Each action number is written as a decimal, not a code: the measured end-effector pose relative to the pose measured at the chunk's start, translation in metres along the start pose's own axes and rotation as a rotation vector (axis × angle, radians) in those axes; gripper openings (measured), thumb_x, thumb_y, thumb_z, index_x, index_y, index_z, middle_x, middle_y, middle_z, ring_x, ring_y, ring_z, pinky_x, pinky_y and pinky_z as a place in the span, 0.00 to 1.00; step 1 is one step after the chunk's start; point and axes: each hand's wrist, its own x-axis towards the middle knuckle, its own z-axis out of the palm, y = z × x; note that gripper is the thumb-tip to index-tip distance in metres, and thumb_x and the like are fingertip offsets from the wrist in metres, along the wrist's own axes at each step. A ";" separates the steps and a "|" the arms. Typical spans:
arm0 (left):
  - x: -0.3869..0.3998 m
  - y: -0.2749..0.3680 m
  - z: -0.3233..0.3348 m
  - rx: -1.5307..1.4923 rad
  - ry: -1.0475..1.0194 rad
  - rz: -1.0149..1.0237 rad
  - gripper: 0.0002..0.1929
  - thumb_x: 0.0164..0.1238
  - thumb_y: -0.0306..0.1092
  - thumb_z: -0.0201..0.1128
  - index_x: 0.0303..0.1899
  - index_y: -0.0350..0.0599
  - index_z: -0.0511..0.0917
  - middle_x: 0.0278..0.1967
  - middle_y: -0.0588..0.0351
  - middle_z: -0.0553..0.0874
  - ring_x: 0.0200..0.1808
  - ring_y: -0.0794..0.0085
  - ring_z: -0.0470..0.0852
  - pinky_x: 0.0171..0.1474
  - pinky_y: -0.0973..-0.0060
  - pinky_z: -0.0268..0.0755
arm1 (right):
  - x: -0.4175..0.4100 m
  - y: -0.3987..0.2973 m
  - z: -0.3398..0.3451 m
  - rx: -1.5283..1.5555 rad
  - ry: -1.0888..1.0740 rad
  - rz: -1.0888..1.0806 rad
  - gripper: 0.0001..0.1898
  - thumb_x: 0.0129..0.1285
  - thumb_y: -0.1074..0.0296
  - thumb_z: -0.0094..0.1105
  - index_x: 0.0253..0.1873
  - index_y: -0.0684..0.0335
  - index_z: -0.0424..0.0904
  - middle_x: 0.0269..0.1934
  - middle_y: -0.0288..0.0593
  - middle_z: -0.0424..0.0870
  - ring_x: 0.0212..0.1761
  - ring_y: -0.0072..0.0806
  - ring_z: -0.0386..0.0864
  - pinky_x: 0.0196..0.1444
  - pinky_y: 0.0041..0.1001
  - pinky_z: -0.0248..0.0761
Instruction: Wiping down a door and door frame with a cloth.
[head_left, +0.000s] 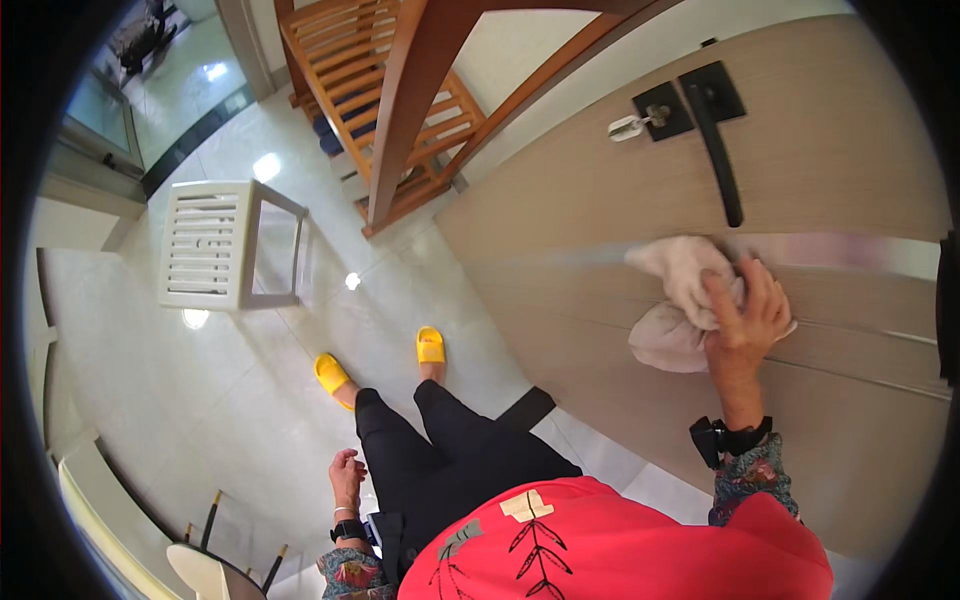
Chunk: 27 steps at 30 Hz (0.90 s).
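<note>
My right hand (750, 315) grips a pale, bunched cloth (682, 289) and presses it against the wood-grain door (570, 247). The cloth folds out past my fingers on the left, slightly blurred. Beyond the hand, on the same door, are a black lever handle (716, 161) and a black lock plate (660, 112) with a key in it, from which a white tag (626, 128) hangs. My left hand (347, 476) hangs beside my thigh, fingers loosely bent and holding nothing.
A pale plastic stool (206, 247) stands on the glossy tiled floor (247, 390). Next to the door rises a slatted wooden rack (352, 75). A round-seated chair or stool (206, 574) with dark legs is at lower left. A doorway threshold (195, 135) lies at upper left.
</note>
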 end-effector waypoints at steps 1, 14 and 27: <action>0.000 -0.011 0.001 0.029 0.006 -0.045 0.09 0.72 0.27 0.50 0.45 0.43 0.79 0.25 0.59 0.81 0.23 0.77 0.78 0.27 0.79 0.71 | -0.006 -0.007 0.014 0.005 -0.008 -0.014 0.20 0.52 0.75 0.61 0.50 0.47 0.85 0.61 0.44 0.78 0.65 0.42 0.73 0.68 0.47 0.58; 0.012 -0.047 0.043 0.725 -0.080 0.136 0.17 0.67 0.31 0.62 0.56 0.42 0.78 0.53 0.41 0.77 0.60 0.46 0.71 0.65 0.61 0.65 | -0.105 -0.154 0.266 0.277 -0.554 -0.635 0.12 0.58 0.66 0.55 0.46 0.60 0.80 0.60 0.50 0.74 0.69 0.44 0.67 0.73 0.57 0.51; 0.060 -0.047 0.086 0.957 0.098 0.136 0.19 0.60 0.34 0.67 0.53 0.43 0.80 0.56 0.38 0.75 0.58 0.43 0.72 0.60 0.53 0.67 | -0.224 -0.351 0.531 0.081 -0.719 -0.952 0.16 0.63 0.65 0.52 0.53 0.61 0.79 0.66 0.45 0.71 0.72 0.45 0.62 0.75 0.58 0.46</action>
